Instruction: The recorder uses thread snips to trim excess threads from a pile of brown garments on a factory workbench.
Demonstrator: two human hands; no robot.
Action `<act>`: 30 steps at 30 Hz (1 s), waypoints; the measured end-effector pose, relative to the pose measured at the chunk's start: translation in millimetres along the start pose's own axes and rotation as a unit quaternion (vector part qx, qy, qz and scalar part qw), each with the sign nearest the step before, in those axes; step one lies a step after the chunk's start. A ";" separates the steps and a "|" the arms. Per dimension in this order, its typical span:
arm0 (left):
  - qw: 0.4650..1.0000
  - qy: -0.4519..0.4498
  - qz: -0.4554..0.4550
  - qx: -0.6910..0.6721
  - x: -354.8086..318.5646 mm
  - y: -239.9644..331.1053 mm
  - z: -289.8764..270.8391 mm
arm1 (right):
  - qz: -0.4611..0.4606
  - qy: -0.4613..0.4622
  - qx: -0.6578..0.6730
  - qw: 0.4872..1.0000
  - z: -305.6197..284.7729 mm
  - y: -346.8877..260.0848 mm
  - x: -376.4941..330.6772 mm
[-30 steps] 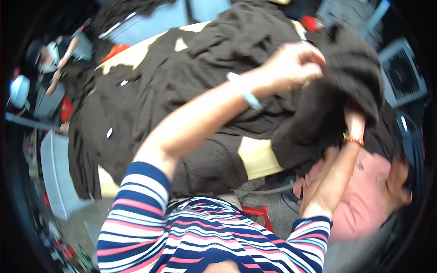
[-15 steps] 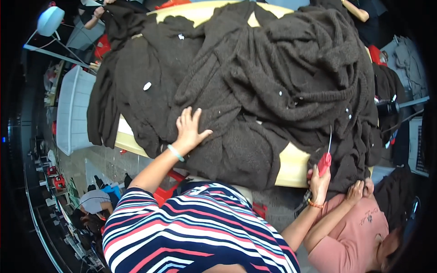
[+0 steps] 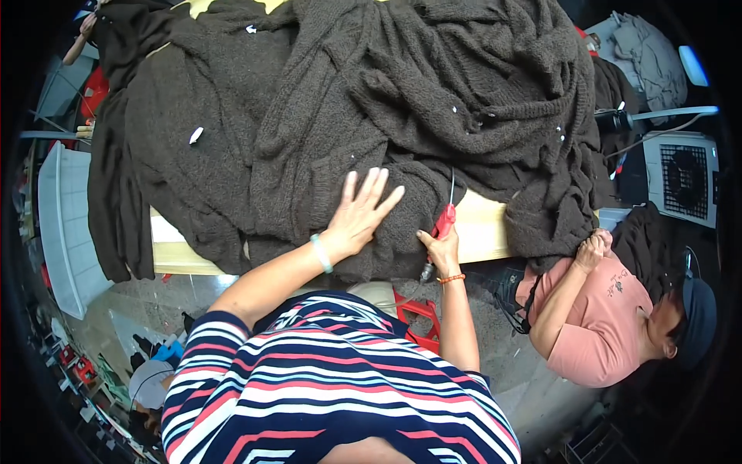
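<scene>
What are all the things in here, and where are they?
Knit cloth: uncountable pieces, dark brown, across the middle
White tags: at least two, white, on the cloth
Table: one, pale yellow, under the cloth
Tool: one, red-handled, near centre
Bin: one, white, left
Grille panel: one, white and black, right
Co-workers: at least three, one pink-shirted, around the edges
Left grip: one, bare, on the cloth
Right grip: one, bare, around the tool
</scene>
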State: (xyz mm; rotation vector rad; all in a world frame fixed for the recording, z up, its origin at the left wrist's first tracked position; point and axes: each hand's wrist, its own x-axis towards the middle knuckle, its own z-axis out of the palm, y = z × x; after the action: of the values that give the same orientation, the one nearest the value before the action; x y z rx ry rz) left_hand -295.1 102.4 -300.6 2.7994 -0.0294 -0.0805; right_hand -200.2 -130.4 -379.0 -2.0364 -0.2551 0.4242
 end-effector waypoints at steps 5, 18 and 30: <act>0.993 0.002 0.049 -0.107 19.6 -23.9 21.3 | 0.155 -0.111 0.072 0.979 -33.5 -116.8 -22.7; 0.634 0.354 -0.194 -0.660 -11.0 -178.2 -202.2 | -0.226 -0.032 0.073 0.971 -73.9 -321.3 58.5; 0.930 0.218 -0.295 -0.018 -86.4 -146.3 -114.0 | -0.113 -0.157 -0.053 0.980 3.1 -202.3 51.8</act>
State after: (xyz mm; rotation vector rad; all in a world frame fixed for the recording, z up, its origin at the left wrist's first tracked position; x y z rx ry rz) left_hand -373.0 280.8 -237.8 2.6218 0.9051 0.3940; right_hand -154.4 -12.8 -212.6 -2.0086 -0.7088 0.5995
